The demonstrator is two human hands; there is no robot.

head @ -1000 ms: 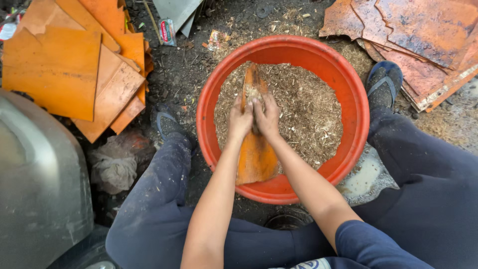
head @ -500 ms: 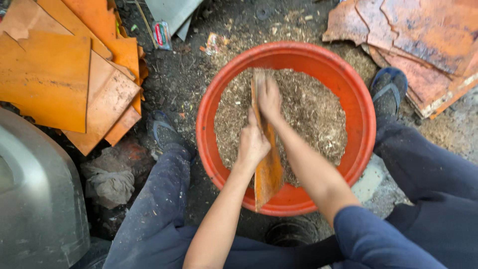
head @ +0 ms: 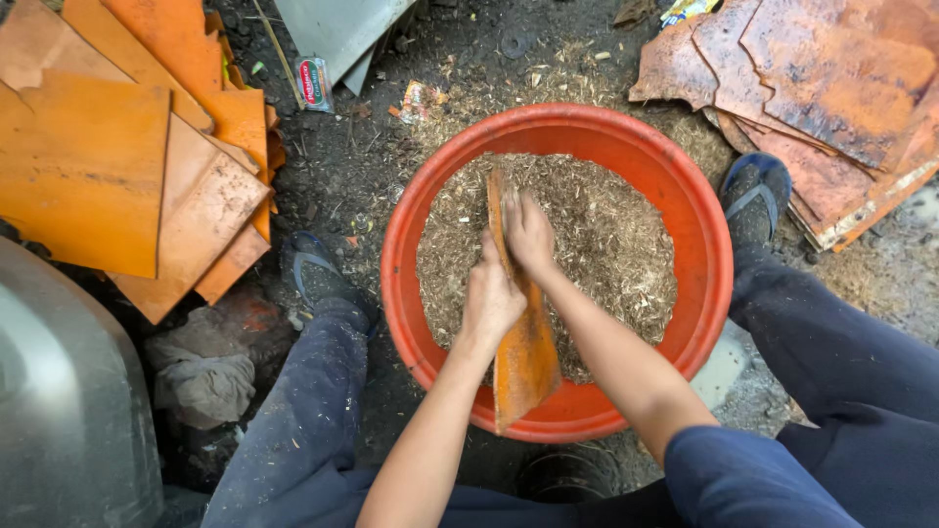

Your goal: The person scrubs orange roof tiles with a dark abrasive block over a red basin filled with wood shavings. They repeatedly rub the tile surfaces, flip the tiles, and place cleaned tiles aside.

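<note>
Hands at work over a round orange plastic basin (head: 704,235) set between my knees: my left hand (head: 492,296) closes around the rusty orange metal sheet (head: 523,362) standing on edge in the brown chaff (head: 606,244), my right hand (head: 528,233) pressing its upper side, fingers bent. Beyond, stacked orange metal sheets (head: 88,176) lie on dark ground.
</note>
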